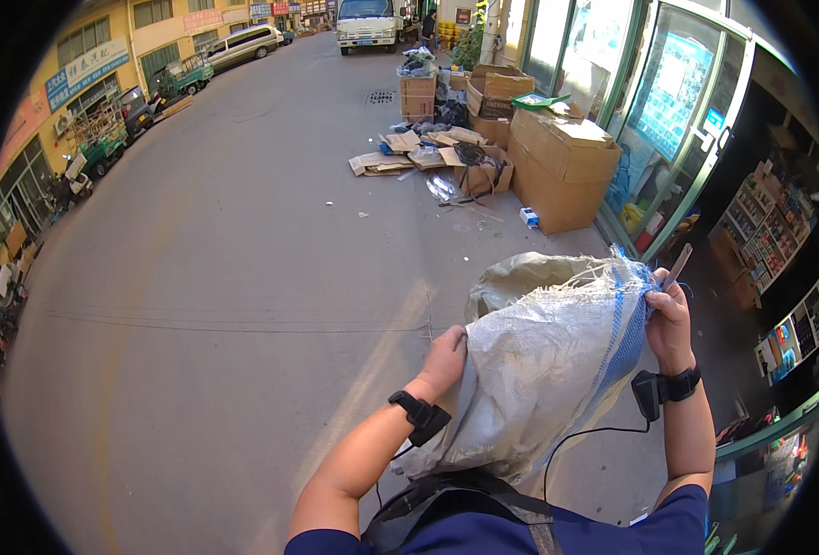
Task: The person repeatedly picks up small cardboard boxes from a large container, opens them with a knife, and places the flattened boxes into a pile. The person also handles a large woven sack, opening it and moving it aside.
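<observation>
A white woven plastic sack with a blue stripe hangs in front of my body, its frayed mouth gaping at the top. My left hand grips the sack's edge on the left side. At the upper right corner, my right hand pinches the blue-striped rim. A thin flat strip, perhaps wood, sticks up from beside the right fingers. What lies inside the sack is hidden by its front side. Each wrist wears a black strapped device with a cable.
Ahead on the right stand a large cardboard box and an open carton with hoses. Flattened cardboard lies beside them. Glass doors border the right. A white truck and a person are farther up the street.
</observation>
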Demonstrator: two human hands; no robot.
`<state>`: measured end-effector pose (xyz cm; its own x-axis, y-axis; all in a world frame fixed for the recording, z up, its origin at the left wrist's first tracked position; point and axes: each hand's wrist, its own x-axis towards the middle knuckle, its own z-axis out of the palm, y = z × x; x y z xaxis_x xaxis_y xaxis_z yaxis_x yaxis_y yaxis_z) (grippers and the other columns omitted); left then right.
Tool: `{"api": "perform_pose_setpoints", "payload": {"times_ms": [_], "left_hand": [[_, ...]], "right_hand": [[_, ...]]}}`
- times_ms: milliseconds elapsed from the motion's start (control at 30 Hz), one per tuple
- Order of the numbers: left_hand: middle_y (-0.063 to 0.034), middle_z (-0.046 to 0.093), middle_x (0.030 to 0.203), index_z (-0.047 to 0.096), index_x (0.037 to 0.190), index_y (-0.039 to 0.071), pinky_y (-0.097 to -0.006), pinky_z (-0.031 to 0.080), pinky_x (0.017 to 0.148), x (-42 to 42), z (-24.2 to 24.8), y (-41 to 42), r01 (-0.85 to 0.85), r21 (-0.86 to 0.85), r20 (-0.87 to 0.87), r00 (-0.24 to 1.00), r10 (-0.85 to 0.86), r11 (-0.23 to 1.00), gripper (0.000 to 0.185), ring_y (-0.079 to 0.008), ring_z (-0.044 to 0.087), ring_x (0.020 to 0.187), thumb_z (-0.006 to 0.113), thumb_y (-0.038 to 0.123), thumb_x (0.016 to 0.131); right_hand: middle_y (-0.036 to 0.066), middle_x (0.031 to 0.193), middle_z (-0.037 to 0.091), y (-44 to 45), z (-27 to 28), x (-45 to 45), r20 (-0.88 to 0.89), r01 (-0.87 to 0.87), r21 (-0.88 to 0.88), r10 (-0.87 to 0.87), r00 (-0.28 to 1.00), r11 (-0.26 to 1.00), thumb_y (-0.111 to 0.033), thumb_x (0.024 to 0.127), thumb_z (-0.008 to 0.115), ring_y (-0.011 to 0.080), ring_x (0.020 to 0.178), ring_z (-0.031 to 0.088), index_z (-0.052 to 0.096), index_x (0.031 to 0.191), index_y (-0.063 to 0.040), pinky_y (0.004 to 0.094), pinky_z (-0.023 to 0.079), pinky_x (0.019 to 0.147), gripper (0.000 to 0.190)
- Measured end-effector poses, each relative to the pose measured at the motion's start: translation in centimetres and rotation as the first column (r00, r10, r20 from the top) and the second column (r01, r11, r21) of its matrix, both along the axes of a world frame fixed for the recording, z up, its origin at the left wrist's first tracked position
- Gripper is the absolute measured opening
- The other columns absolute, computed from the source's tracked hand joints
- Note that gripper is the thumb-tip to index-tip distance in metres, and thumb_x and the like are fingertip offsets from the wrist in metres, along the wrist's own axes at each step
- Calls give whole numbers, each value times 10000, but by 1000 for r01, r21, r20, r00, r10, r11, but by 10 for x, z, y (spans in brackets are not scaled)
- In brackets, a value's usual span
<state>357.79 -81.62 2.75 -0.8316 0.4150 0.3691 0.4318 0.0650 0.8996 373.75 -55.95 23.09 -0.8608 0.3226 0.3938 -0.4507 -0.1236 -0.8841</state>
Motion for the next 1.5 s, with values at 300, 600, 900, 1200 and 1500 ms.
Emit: {"api": "perform_pose_setpoints", "payload": {"times_ms": [300,600,900,1200,1500], "left_hand": [[-17,555,826,537,906,15,-253,425,696,-276,58,-188,-551,214,103,834,542,807,181,-77,482,762,394,103,974],[-60,620,1001,576,1064,27,-275,477,759,-535,134,-385,-752,370,230,643,731,545,214,-137,585,891,441,153,956],[-55,606,1013,552,1076,14,-290,468,821,-657,168,-424,-673,438,134,705,697,596,185,-138,576,936,449,100,948],[-57,580,1075,535,1105,23,-287,458,850,-866,108,-475,-792,411,150,547,824,451,206,-133,558,967,418,137,978],[-56,583,1053,535,1101,16,-276,467,798,-1032,83,-500,-857,383,66,398,915,345,254,-131,556,942,407,209,996]], "right_hand": [[-15,651,519,105,-17,-293,142,317,-57,-307,941,947,-14,792,561,77,488,442,576,851,-67,208,344,415,81],[38,693,535,141,44,-529,31,500,-179,-503,863,847,5,802,526,128,534,481,573,888,-35,252,379,447,106],[20,710,561,136,38,-673,134,490,-193,-472,871,850,-30,873,492,116,561,504,584,961,-47,248,413,458,128],[17,723,509,142,-31,-926,119,566,-153,-553,824,810,-57,916,462,95,591,475,575,1031,-9,221,386,466,168],[23,648,482,190,-39,-1153,165,687,-127,-668,726,716,-95,918,465,105,532,471,575,1010,-23,229,388,430,161]]}}
